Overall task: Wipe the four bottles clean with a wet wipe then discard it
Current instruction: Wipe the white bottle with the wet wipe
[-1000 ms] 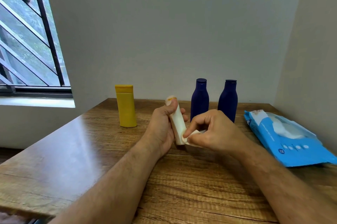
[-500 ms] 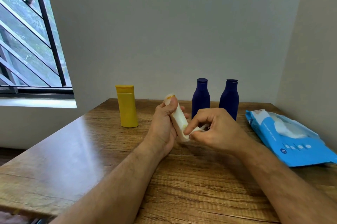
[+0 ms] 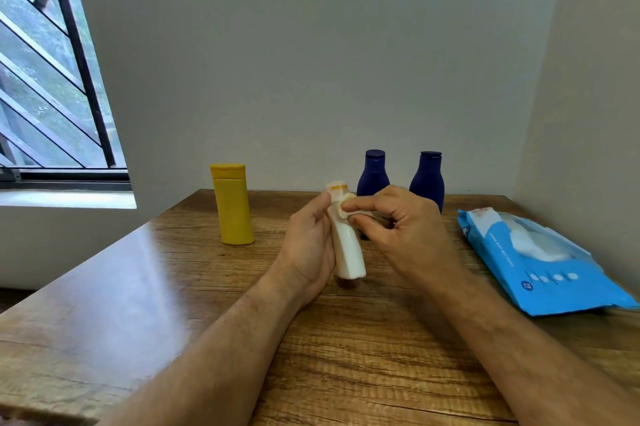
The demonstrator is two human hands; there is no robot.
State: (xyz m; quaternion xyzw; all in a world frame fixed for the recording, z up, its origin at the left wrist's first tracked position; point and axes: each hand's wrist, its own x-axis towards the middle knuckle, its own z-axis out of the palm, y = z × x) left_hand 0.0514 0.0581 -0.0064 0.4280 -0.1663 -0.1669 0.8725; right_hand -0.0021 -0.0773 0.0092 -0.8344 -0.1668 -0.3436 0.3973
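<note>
Grey walls meet in a corner behind a wooden table [image 3: 138, 287], with a barred window off to the left. Wiping is under way on one bottle only, as far as can be judged: the white bottle [image 3: 346, 245] is in hand over the middle of the table, lifted a little and tilted, its cap end toward the far edge. Whether any bottle is already clean cannot be told from here. The yellow bottle [image 3: 232, 204] stands upright near the far edge toward the left, and two dark blue bottles [image 3: 372, 172] [image 3: 427, 179] stand upright side by side near the far edge behind the hands — all three untouched at this moment. So at least part of the wiping, plus throwing the wipe away, is left; no bin shows.

The left hand [image 3: 308, 249] wraps the white bottle from its left side, thumb up near the cap — a closed grip around the body. The right hand [image 3: 398, 235] comes in from the right, its grip narrow, fingers pinching a small folded wet wipe [image 3: 349, 212] against the bottle's neck just below the cap. Both forearms reach in from the near edge.

A blue wipe pack [image 3: 540, 269] lies flat along the right edge, its flap open.
</note>
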